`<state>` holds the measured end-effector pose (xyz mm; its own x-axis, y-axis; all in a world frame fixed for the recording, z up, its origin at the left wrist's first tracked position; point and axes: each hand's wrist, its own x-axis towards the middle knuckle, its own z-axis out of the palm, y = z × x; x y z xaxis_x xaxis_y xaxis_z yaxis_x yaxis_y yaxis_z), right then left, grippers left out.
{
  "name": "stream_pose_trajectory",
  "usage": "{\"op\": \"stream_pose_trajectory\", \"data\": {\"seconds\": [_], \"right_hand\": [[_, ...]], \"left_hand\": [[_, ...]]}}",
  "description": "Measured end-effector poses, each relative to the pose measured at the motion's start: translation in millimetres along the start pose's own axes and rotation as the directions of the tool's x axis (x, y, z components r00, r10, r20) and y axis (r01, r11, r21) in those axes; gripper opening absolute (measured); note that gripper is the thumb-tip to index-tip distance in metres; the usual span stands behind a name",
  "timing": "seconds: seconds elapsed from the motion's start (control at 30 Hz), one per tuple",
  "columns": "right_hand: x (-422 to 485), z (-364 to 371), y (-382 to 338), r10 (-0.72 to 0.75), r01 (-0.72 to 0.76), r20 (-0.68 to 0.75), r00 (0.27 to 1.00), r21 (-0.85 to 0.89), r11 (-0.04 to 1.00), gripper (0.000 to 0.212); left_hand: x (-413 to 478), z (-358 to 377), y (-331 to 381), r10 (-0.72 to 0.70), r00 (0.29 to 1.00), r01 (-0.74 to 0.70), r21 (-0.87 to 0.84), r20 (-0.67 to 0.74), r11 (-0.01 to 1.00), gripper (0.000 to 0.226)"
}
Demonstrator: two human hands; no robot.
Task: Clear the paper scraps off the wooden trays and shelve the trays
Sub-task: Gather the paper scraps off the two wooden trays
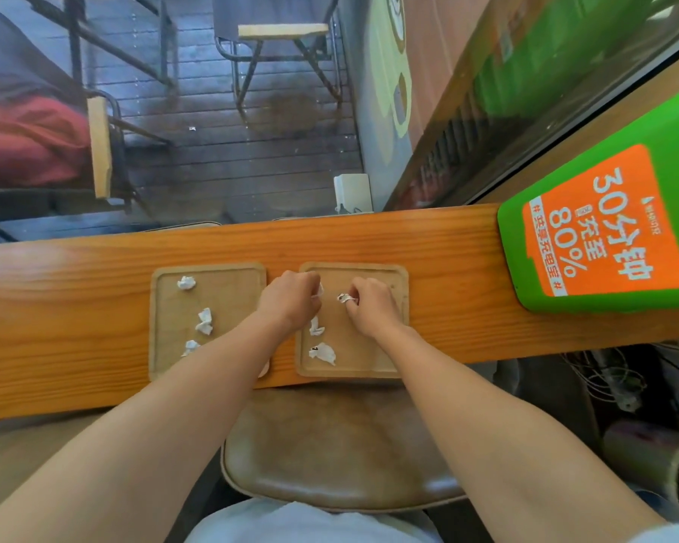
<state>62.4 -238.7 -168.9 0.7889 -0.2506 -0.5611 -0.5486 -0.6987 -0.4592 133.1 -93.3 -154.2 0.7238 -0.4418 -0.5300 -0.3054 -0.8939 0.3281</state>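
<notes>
Scrap-clearing is under way: both hands work the right tray. The right hand pinches a scrap; the left hand, at its nine o'clock, is curled on another scrap. Next, gather the rest.

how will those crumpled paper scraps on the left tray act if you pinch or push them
The paper scraps look small and loosely crumpled, so they are probably very light and would squash under the fingers rather than resist. Pushed, they would likely skid or tumble across the left tray, whose raised rim should stop them. They lie loose, so a draught might shift them.
</notes>
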Motion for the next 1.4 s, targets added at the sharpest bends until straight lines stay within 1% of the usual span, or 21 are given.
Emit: {"op": "stream_pose_trajectory", "data": {"seconds": [0.07,0.13,0.2,0.23,0.3,0.4,0.47,0.53,0.63,0.73,0.83,0.97,1.07,1.17,1.2,1.33,1.4], "right_hand": [[-1.7,-3.1,1.4,0.031,-0.032,0.004,0.999,0.028,0.999,0.014],[-3.6,-6.0,0.8,0.063,-0.064,0.019,0.998,0.051,0.997,0.011],[-6.0,-7.4,-0.2,0.056,-0.058,0.035,0.998,0.051,0.997,0.004],[-7.8,-8.2,-1.1,0.048,-0.05,0.045,0.998,0.056,0.997,0.003],[-11.0,-9.0,-3.0,0.039,-0.045,0.072,0.997,0.083,0.996,0.014],[-15.7,-9.9,-8.2,0.048,-0.058,0.104,0.993,0.093,0.994,0.029],[-18.5,-10.3,-13.3,0.05,-0.061,0.126,0.991,0.089,0.994,0.035],[-20.6,-9.7,-17.5,0.049,-0.063,0.142,0.989,0.098,0.993,0.035],[-22.3,-8.6,-22.0,0.051,-0.069,0.164,0.985,0.111,0.991,0.031],[-23.3,-7.9,-26.0,0.033,-0.05,0.199,0.979,0.081,0.995,0.026],[-23.4,-8.3,-29.4,0.021,-0.033,0.214,0.977,0.052,0.998,0.02],[-22.7,-6.5,-31.4,-0.017,0.019,0.205,0.979,-0.005,1.0,0.008],[-18.6,-5.1,-33.2,-0.067,0.084,0.174,0.982,-0.088,0.993,0.004],[-11.9,-3.6,-34.2,-0.111,0.131,0.147,0.983,-0.134,0.982,0.002],[-9.5,-3.1,-34.3,-0.126,0.146,0.144,0.982,-0.135,0.98,0.004],[1.7,-0.7,-37.1,-0.183,0.202,0.135,0.974,-0.141,0.969,0.032],[9.2,2.1,-38.6,-0.191,0.213,0.145,0.971,-0.158,0.964,0.035]], "left_hand": [[-2.9,-2.9,-6.6,-0.019,1.0,0.018,-0.039,-0.007,0.999,0.004],[-7.2,-6.0,-13.0,-0.03,1.0,0.03,-0.091,-0.007,0.995,0.003],[-13.2,-8.4,-18.8,-0.04,0.999,0.04,-0.15,0.005,0.988,0.003],[-16.5,-9.3,-21.5,-0.044,0.999,0.045,-0.177,0.011,0.983,0.003],[-23.7,-10.0,-26.4,-0.054,0.998,0.057,-0.217,0.018,0.974,0.007],[-33.3,-11.0,-33.0,-0.087,0.995,0.095,-0.251,0.044,0.963,0.021],[-38.4,-11.8,-36.5,-0.094,0.994,0.106,-0.266,0.06,0.958,0.028],[-42.7,-13.0,-39.1,-0.101,0.992,0.117,-0.263,0.074,0.958,0.027],[-48.6,-16.4,-41.8,-0.115,0.99,0.129,-0.21,0.08,0.969,0.027],[-52.7,-19.6,-45.3,-0.12,0.991,0.13,-0.186,0.067,0.974,0.029],[-54.3,-20.8,-46.3,-0.119,0.99,0.13,-0.175,0.075,0.976,0.026],[-56.6,-19.0,-41.7,-0.122,0.986,0.143,-0.193,0.118,0.971,0.02],[-57.9,-12.2,-34.5,-0.105,0.987,0.124,-0.165,0.118,0.978,0.011],[-56.9,-0.5,-27.1,-0.075,0.993,0.086,-0.121,0.095,0.989,0.022],[-56.1,4.1,-25.2,-0.065,0.994,0.075,-0.11,0.091,0.991,0.027],[-52.7,23.1,-21.2,-0.051,0.997,0.059,-0.133,0.066,0.989,0.042],[-50.7,32.0,-20.4,-0.055,0.998,0.061,-0.162,0.039,0.985,0.043]]}}
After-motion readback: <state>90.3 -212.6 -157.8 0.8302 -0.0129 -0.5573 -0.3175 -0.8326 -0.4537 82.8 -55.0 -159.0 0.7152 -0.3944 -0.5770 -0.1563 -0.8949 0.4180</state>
